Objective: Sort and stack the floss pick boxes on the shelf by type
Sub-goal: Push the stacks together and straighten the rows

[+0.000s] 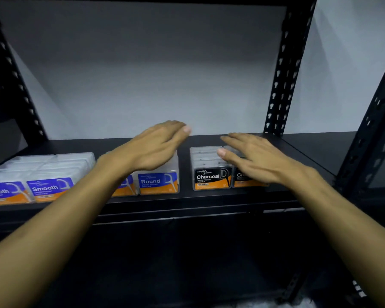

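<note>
Across the middle of the frame the floss boxes [158, 182] sit grouped on the shelf [309, 150], both the left hand [156, 147] and right hand [251, 156] flat above them with fingers straight, holding nothing; the boxes look light, stiff and slick, best gripped by the sides.

A pale grey wall [142, 74] is filling the far side behind the rack. A black perforated post [282, 70] is standing at the far right, and another post [11, 70] is slanting at the far left. A second rack's post [373, 121] is rising just right of them. Something white [358, 287] is lying low at the near right, too blurred to identify.
</note>
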